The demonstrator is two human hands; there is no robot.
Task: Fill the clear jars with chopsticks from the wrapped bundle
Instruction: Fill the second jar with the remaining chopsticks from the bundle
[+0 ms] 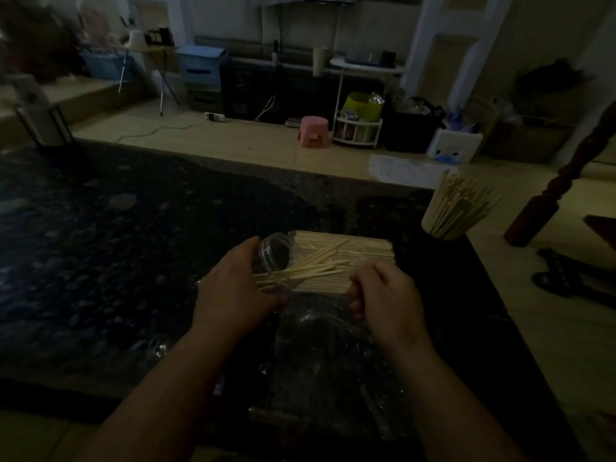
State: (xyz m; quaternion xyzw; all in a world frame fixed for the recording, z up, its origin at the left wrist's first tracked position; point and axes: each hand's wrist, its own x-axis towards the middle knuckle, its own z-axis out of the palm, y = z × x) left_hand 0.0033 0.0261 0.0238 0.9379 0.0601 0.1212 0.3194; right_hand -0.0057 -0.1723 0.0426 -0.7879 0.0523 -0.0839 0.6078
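Holding the jar: the left hand (233,281) is gripping a clear jar (276,253), with its fingers curling round the jar's side.
Jar: it is lying tipped over at the left end of the bundle, and its open mouth is facing up and to the right.
Loose chopsticks: a few loose chopsticks (316,265) are lying slanted across the top of the bundle. Their left ends are reaching the jar's mouth, right by the left hand. I cannot tell how far in they are going.
Wrapped bundle: the wrapped bundle (360,250) is lying flat on the dark table (133,228) in front of the person, between the two hands.
Right hand: the right hand (383,291) is resting on the near right edge of the bundle with its fingers curling in. The room is too dim for me to tell if it is pinching any sticks.
Clear wrap: the crinkly clear wrap (320,325) is lying on the table just on the near side of the bundle, between the two wrists.
Full jar: the full jar (448,215) is standing upright at the far right corner of the table, well apart from both hands, with chopsticks fanning out of its top.
Floor: a pink stool (313,130) is standing on the floor past the table.
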